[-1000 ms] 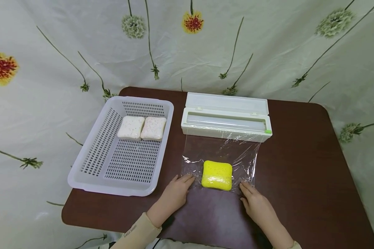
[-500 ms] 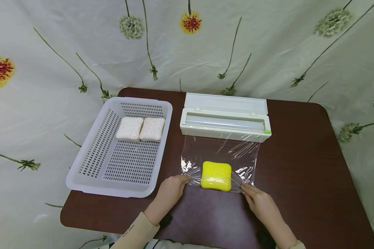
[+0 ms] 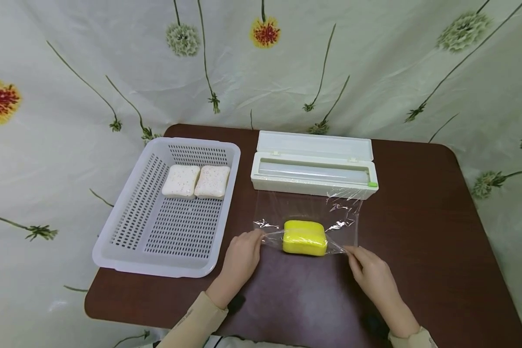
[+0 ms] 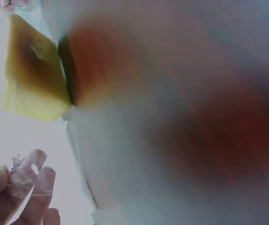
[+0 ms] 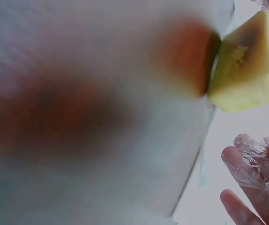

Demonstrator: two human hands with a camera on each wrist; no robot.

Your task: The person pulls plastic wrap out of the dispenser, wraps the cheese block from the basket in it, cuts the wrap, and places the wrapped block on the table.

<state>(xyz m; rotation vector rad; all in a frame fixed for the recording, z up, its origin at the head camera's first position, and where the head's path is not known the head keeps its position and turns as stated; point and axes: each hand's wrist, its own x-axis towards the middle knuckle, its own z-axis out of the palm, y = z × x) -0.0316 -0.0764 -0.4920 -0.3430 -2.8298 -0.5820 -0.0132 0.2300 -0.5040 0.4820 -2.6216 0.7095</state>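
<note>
A yellow speckled sponge-like block (image 3: 304, 238) lies wrapped in clear plastic film (image 3: 265, 200), tilted up at its near side. My left hand (image 3: 243, 256) pinches the film's edge left of the block; in the left wrist view, thumb and fingers (image 4: 40, 180) hold crumpled film. My right hand (image 3: 371, 270) pinches the film on the right, and the right wrist view shows film bunched between thumb and fingers (image 5: 247, 168). From the block the film runs back to a white cling film dispenser (image 3: 313, 186) with its lid raised and a roll inside.
At the left stands a white perforated plastic basket (image 3: 165, 268) holding two white speckled blocks (image 3: 195, 181). The dark brown table (image 3: 439, 232) has rounded corners. A flowered cloth (image 3: 374, 58) hangs behind it.
Both hands went from lying flat on the film's near corners to pinching them. They lifted the near edge, and the yellow block tipped up and moved slightly away from me.
</note>
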